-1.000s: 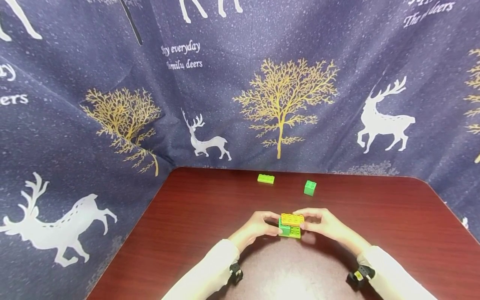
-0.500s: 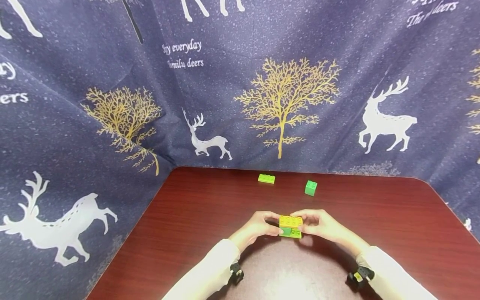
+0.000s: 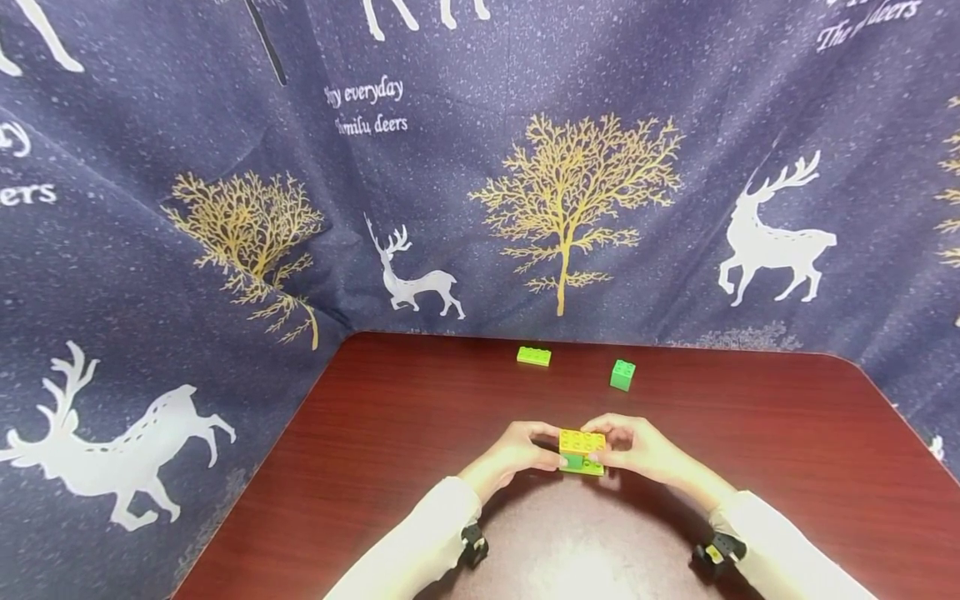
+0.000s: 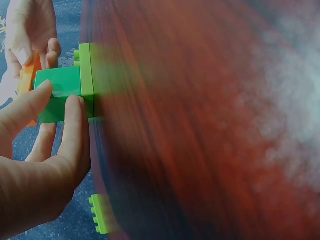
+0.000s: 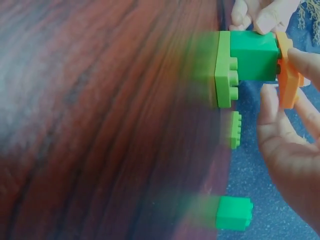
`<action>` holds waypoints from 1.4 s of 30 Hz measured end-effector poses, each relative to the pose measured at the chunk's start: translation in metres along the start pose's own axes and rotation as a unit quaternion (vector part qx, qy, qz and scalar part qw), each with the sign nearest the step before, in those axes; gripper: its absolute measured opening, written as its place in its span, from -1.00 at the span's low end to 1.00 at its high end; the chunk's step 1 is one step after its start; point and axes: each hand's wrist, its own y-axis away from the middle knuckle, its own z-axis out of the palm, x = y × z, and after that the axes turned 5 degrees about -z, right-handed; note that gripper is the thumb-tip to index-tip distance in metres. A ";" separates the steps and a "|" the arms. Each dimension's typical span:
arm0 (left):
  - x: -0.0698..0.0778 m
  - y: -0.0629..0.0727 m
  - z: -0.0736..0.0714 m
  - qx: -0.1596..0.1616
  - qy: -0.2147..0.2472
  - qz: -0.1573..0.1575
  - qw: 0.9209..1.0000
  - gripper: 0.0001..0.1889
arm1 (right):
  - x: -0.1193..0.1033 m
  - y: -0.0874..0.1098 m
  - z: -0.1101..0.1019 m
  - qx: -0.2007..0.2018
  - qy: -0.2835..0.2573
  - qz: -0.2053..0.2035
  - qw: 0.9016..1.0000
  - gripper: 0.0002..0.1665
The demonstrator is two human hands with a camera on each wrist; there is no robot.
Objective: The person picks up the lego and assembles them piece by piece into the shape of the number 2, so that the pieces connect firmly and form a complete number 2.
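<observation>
A lime-green flat brick point(image 5: 223, 70) lies on the table with its studs up, and a green block point(image 5: 254, 55) sits on its left end. My left hand point(image 3: 513, 450) holds that block from the left between thumb and fingers. An orange-yellow flat brick point(image 3: 582, 440) lies over the block, reaching out to the right above the lime one. My right hand point(image 3: 636, 446) pinches the orange brick at its right end. In the right wrist view the orange brick is slightly tilted, with some of the green block's studs showing beneath it.
A second lime-green flat brick point(image 3: 534, 357) lies near the back edge of the dark red table point(image 3: 420, 392). Right of it stands another green block point(image 3: 622, 375). A blue curtain with deer and trees point(image 3: 480, 167) hangs behind the table.
The orange brick in my right hand has come down and a little left onto the green block. The left hand has kept its hold on the block.
</observation>
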 end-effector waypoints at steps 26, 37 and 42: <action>-0.001 -0.002 -0.001 0.003 -0.009 -0.008 1.000 -0.58 | -0.001 -0.006 0.009 0.056 0.117 -0.081 0.988 -0.58; -0.001 -0.003 0.000 0.005 0.008 -0.006 1.000 -0.60 | -0.035 -0.014 0.010 0.030 0.136 -0.151 0.979 -0.57; -0.001 -0.003 0.000 0.007 0.003 -0.007 1.000 -0.60 | -0.026 -0.014 0.010 0.022 0.160 -0.163 0.973 -0.57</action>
